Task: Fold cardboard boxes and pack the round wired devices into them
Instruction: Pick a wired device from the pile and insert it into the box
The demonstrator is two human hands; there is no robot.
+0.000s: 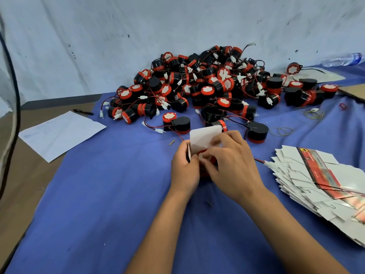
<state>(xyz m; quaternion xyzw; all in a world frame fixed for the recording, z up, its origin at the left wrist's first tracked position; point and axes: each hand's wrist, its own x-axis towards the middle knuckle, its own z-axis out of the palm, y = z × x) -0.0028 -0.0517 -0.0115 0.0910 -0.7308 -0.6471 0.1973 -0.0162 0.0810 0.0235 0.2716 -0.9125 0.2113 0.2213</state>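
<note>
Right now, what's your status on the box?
Left hand grips box side. Right hand pushes device in; flap up, unclosed. Device's wire trails out right.

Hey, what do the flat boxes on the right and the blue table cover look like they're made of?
Flat boxes: thin card, it seems, with matte white backs and a glossy printed red and black stripe that catches light. Table cover: probably woven cloth, matte blue, with soft creases and wrinkles.

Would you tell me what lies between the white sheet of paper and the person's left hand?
In the head view, only bare blue cloth lies between the paper and the left hand.
</note>
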